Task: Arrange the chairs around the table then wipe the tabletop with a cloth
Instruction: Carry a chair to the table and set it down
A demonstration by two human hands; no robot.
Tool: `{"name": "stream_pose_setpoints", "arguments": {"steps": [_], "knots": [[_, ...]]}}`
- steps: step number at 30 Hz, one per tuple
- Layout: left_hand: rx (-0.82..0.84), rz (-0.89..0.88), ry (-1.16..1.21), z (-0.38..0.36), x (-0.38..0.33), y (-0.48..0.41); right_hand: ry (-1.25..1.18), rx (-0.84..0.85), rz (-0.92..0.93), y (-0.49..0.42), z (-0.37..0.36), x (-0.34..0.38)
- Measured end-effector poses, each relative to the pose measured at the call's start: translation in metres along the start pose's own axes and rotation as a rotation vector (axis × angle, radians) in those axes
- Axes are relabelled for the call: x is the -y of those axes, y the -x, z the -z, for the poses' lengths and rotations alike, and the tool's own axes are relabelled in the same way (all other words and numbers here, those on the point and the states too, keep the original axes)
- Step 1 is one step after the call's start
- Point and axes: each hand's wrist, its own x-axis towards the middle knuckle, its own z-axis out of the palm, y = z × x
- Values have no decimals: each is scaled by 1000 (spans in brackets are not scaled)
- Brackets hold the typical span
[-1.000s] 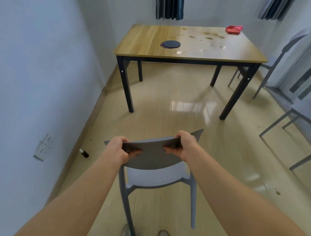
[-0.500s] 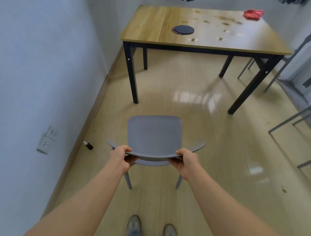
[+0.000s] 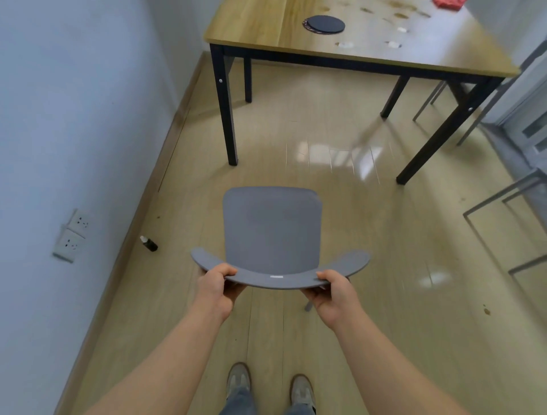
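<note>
A grey chair (image 3: 272, 225) sits on or just above the floor (image 3: 399, 311), short of the near edge of the bench (image 3: 266, 32), its seat pointing toward that edge. Whether its legs touch the floor cannot be told, as only one leg tip shows under the backrest (image 3: 281, 275). The left grip (image 3: 217, 285) is clamped on the left part of the curved backrest, thumb on top and fingers curled beneath. The right grip (image 3: 334, 293) is clamped on the right part in the same way. Both forearms reach forward from the bottom of the view, above a pair of shoes (image 3: 238, 377).

On the wooden bench, a black disc (image 3: 324, 23) lies near the middle, brown stains (image 3: 399, 14) spread toward the far right, and a red cloth (image 3: 447, 3) lies at the far right corner, partly cut off by the frame. Thin metal legs of other chairs (image 3: 503, 195) stand beyond the bench's right edge. A small dark bottle (image 3: 149, 243) lies on the floor against the left wall, below two wall sockets (image 3: 72, 234)
</note>
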Motion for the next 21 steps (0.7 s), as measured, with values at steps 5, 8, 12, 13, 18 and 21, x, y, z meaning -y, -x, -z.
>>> {"name": "stream_pose_setpoints", "arguments": {"steps": [5,8,12,13,18,21], "knots": [[36,4,8,5,3,-2,21,14,17,3,2,0],[51,16,16,8,4,-7,26,10,30,4,2,-1],[47,24,0,15,6,-8,35,8,34,5,7,-7],[41,26,7,18,8,-7,35,14,29,6,10,-10],[-2,-38,67,54,45,25,10,55,-5,38,53,-31],[-105,-91,83,81,72,47,-14,30,-67,62,84,-51]]}}
